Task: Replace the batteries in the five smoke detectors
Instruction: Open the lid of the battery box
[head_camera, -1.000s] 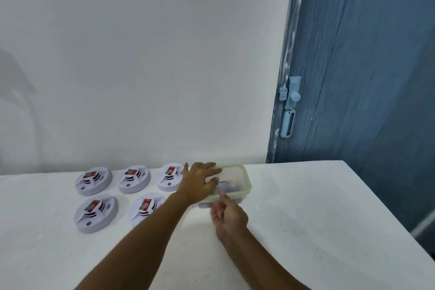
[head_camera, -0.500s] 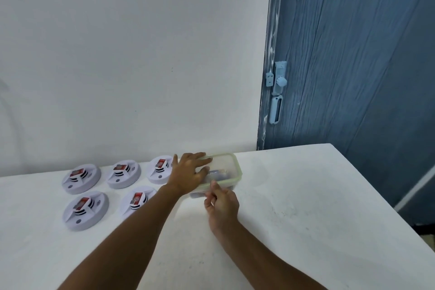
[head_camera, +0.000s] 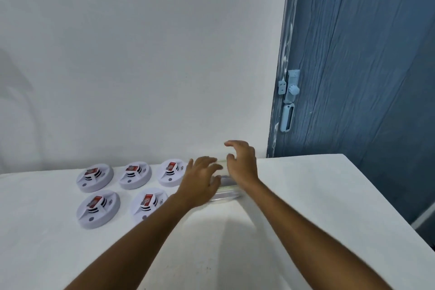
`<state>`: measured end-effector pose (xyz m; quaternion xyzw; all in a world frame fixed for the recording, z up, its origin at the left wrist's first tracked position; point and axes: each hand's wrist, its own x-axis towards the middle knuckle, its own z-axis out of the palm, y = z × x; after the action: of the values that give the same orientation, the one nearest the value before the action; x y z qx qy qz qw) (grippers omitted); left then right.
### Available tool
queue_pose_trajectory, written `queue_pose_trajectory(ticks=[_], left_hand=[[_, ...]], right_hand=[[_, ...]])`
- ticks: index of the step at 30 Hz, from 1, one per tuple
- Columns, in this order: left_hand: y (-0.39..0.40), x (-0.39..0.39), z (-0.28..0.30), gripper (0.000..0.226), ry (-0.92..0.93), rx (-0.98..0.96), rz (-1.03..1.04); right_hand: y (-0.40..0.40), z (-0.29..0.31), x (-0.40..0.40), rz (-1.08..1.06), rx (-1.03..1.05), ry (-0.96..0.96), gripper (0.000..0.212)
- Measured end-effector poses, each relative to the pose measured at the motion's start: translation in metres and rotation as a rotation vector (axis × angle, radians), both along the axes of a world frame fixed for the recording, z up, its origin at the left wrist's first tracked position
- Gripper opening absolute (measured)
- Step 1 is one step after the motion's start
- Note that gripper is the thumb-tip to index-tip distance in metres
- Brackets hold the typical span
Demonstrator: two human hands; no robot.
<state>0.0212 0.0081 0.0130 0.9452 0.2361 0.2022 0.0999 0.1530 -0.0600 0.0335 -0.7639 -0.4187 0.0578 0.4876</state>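
Five white round smoke detectors lie face down in two rows at the table's back left, each showing a red battery: three behind (head_camera: pixel 94 178), (head_camera: pixel 134 174), (head_camera: pixel 171 172) and two in front (head_camera: pixel 97 208), (head_camera: pixel 148 203). Just right of them stands a clear plastic container (head_camera: pixel 226 192) with a pale green rim, mostly hidden by my hands. My left hand (head_camera: pixel 202 179) rests on its left part with fingers spread. My right hand (head_camera: pixel 242 165) hovers over its far right end, fingers loosely curved, nothing plainly between them. The contents are blurred.
The white table (head_camera: pixel 306 207) runs to a right edge near the blue door (head_camera: pixel 364 77), which carries a pale blue latch (head_camera: pixel 290 92). A white wall (head_camera: pixel 141 54) stands directly behind the detectors and container.
My right hand has risen from the container's near side and moved over its far right end. My left hand stays on the container. The camera view has shifted slightly.
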Motion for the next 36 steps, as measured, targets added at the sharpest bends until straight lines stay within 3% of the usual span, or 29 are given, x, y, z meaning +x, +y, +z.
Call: queue_pose_trajectory(ticks=[3,5,10,12,14,17,22,25,29,36], left_hand=[[-0.013,-0.011,-0.015,0.035,-0.089,0.223,-0.063],[-0.015,-0.018,-0.026,0.031,-0.073,0.252,-0.041],[-0.005,-0.026,-0.034,0.04,-0.032,0.174,0.096],[-0.001,-0.021,-0.027,0.054,0.043,0.052,0.147],[0.008,-0.015,-0.025,0.053,0.155,-0.093,0.169],[0.019,-0.008,-0.024,0.046,0.191,-0.237,0.117],[0.024,-0.008,-0.03,0.044,0.143,-0.324,0.089],[0.026,-0.008,-0.033,0.048,0.131,-0.36,0.083],[0.036,-0.007,-0.036,0.073,0.154,-0.343,0.085],[0.043,-0.003,-0.043,0.074,0.179,-0.36,0.084]], right_hand=[[0.02,-0.006,0.024,0.28,-0.367,-0.102,0.042],[0.019,-0.012,0.033,0.383,-0.504,-0.139,0.038],[-0.008,-0.017,0.036,0.143,-0.466,-0.095,0.036],[-0.023,-0.016,0.034,0.067,-0.439,-0.064,0.032],[-0.039,-0.017,0.029,0.027,-0.426,0.009,0.024],[-0.054,-0.022,0.021,-0.044,-0.32,0.261,0.026],[-0.074,-0.029,-0.013,-0.113,0.011,1.236,0.024],[-0.076,-0.035,-0.039,-0.119,0.172,1.635,0.024],[-0.067,-0.035,-0.056,-0.193,0.303,1.792,0.029],[-0.063,-0.043,-0.065,-0.242,0.373,1.773,0.036]])
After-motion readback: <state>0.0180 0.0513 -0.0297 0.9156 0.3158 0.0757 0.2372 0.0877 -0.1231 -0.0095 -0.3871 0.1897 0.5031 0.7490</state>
